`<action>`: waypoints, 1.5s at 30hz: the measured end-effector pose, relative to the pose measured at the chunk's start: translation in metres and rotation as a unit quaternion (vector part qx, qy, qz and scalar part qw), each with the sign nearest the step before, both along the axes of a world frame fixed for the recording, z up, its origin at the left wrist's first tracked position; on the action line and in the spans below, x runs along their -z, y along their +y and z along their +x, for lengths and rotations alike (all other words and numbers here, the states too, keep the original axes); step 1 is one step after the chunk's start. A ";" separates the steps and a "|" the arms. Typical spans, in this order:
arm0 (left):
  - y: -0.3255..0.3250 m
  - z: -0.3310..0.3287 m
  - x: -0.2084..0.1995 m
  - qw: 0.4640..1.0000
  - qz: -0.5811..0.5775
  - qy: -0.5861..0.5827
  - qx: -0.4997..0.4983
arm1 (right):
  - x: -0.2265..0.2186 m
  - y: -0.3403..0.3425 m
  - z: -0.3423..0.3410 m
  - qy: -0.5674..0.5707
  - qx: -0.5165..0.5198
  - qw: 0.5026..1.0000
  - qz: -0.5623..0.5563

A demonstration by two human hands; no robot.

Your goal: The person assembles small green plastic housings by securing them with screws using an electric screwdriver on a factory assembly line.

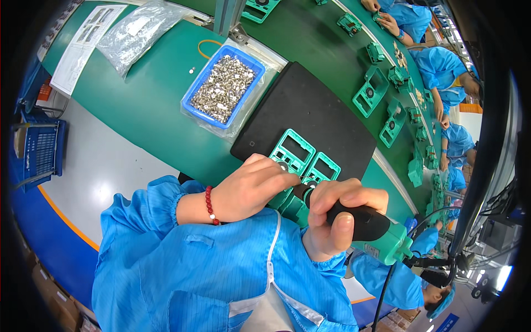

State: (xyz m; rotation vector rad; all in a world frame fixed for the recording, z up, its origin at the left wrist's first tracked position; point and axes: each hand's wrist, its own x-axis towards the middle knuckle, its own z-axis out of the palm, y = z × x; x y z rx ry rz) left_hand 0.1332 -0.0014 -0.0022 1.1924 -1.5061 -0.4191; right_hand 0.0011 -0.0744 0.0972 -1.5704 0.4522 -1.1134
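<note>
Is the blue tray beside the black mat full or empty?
Nearly full. The blue tray holds a heap of small silver screws covering almost its whole floor. It sits on the green bench, away from both hands.

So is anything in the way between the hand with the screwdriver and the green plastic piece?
Nothing visible is. The right hand holds the electric screwdriver with its tip end down at the green plastic housing on the black mat. The left hand rests on the housing beside it, covering part of it; the tip itself is hidden.

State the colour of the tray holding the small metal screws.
Blue tray, seen in the head view.
</note>
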 end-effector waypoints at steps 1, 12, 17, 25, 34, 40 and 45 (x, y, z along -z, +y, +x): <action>0.001 0.001 0.000 1.000 0.006 -0.019 0.014 | 0.000 0.000 0.000 0.000 0.001 1.000 0.001; 0.002 0.001 -0.011 0.999 0.028 -0.021 0.013 | 0.004 -0.003 0.001 -0.011 -0.012 1.000 -0.022; -0.003 0.007 -0.014 0.993 0.081 -0.062 -0.066 | 0.002 -0.002 0.000 -0.024 -0.008 1.000 0.011; -0.002 0.015 -0.014 0.994 0.077 -0.073 -0.006 | 0.001 -0.003 0.002 -0.020 -0.025 0.999 0.020; -0.040 0.140 -0.001 0.861 0.239 -0.411 -0.182 | 0.018 -0.023 -0.001 -0.005 0.009 1.000 -0.008; -0.048 0.151 0.003 0.887 0.239 -0.358 -0.166 | 0.036 -0.028 0.002 0.010 0.044 0.999 0.013; -0.045 0.144 0.011 0.893 0.188 -0.355 -0.204 | 0.053 -0.040 0.003 0.013 0.043 0.999 -0.009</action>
